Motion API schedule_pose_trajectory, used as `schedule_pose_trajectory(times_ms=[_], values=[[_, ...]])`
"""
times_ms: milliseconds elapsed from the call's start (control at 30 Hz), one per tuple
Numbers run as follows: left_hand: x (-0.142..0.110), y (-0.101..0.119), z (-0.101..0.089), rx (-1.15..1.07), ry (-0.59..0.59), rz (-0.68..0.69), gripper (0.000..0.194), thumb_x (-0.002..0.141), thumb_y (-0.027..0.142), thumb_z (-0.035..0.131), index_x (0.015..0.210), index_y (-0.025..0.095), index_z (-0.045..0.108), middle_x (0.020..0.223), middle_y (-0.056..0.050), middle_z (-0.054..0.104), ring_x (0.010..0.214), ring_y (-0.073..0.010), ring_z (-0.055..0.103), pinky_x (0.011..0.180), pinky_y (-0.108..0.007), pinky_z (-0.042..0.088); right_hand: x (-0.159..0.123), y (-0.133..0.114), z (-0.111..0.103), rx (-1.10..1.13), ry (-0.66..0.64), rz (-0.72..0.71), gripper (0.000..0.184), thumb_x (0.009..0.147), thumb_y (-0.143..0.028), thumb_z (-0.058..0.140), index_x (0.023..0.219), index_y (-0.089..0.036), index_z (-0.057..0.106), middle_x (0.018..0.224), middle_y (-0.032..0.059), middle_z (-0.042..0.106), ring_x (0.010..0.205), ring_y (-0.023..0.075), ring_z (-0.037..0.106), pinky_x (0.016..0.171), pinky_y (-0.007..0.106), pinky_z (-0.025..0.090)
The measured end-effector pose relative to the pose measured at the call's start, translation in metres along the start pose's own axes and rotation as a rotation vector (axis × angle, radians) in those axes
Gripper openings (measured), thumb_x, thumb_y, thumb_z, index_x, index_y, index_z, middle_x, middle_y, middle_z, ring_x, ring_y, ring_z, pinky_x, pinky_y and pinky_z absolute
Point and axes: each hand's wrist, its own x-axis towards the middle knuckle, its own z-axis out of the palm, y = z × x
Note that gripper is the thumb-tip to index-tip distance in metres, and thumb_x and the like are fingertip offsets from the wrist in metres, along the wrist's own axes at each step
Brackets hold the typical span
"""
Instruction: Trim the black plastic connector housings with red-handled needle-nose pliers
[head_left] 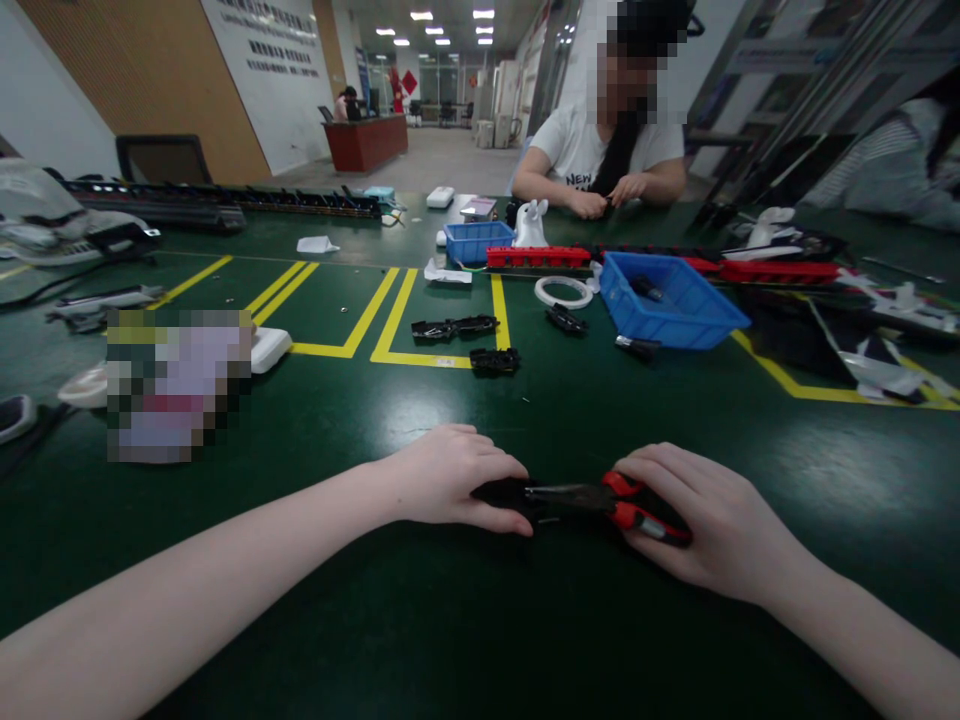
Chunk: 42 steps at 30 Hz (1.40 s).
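Note:
My left hand [457,478] is closed around a small black part [506,493], thumb on the near side and fingers on the far side. Red-handled pliers [581,496] point left in my right hand [701,515], which grips their handles. The tips of the jaws meet the black part at its right end; whether they pinch it I cannot tell. Beyond my hands, similar black parts lie on the green table: a long one [454,327], a shorter one [495,360] and another [566,319] by a roll of white tape [563,292].
A blue bin [675,325] holding a dark piece stands at the right, with a smaller blue bin [480,243] farther back. Red strips [538,258] lie behind the tape. A white box [270,350] sits at the left. Across the table a person [600,150] works with both hands.

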Motion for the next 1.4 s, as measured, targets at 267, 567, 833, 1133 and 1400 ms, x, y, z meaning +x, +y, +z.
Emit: schedule_pose_trajectory(times_ms=[267, 567, 833, 1133, 1400], values=[[-0.0003, 0.0008, 0.0004, -0.03, 0.013, -0.003, 0.043, 0.089, 0.052, 0.062, 0.115, 0.018, 0.06, 0.096, -0.003, 0.069, 0.077, -0.0147, 0.063, 0.07, -0.027, 0.045, 0.0001, 0.0005, 0.0, 0.006, -0.003, 0.004, 0.035, 0.079, -0.03, 0.061, 0.112, -0.02, 0.058, 0.1, 0.0097, 0.068, 0.088, 0.0236, 0.066, 0.073, 0.037, 0.055], [-0.001, 0.0015, 0.002, -0.001, 0.046, 0.001, 0.041, 0.088, 0.051, 0.063, 0.112, 0.017, 0.062, 0.093, -0.002, 0.069, 0.073, -0.0137, 0.062, 0.068, -0.027, 0.045, 0.0012, 0.0003, 0.0002, 0.061, -0.014, 0.023, 0.034, 0.079, -0.029, 0.061, 0.112, -0.021, 0.057, 0.099, 0.0083, 0.068, 0.086, 0.0216, 0.066, 0.071, 0.035, 0.056], [-0.0006, 0.0019, 0.0008, -0.002, 0.025, 0.024, 0.04, 0.09, 0.05, 0.062, 0.112, 0.016, 0.062, 0.092, -0.002, 0.069, 0.074, -0.0141, 0.062, 0.069, -0.027, 0.044, 0.0, 0.0013, 0.0005, 0.032, -0.026, 0.004, 0.035, 0.08, -0.029, 0.06, 0.114, -0.021, 0.055, 0.101, 0.0096, 0.067, 0.088, 0.0233, 0.066, 0.072, 0.037, 0.056], [-0.0006, 0.0023, 0.0014, 0.027, 0.025, 0.039, 0.041, 0.091, 0.051, 0.06, 0.109, 0.014, 0.064, 0.09, -0.003, 0.07, 0.074, -0.0147, 0.062, 0.068, -0.027, 0.044, 0.0009, -0.0006, -0.0014, 0.011, 0.0, -0.011, 0.035, 0.08, -0.028, 0.06, 0.114, -0.02, 0.056, 0.1, 0.0094, 0.067, 0.089, 0.0232, 0.066, 0.074, 0.037, 0.056], [-0.0001, 0.0016, 0.0035, 0.031, 0.042, 0.025, 0.043, 0.088, 0.052, 0.063, 0.112, 0.015, 0.062, 0.093, -0.002, 0.07, 0.075, -0.0148, 0.063, 0.068, -0.027, 0.043, -0.0029, 0.0016, 0.0019, -0.022, 0.012, -0.026, 0.034, 0.081, -0.03, 0.057, 0.114, -0.019, 0.055, 0.101, 0.0106, 0.066, 0.09, 0.0238, 0.065, 0.075, 0.038, 0.056]])
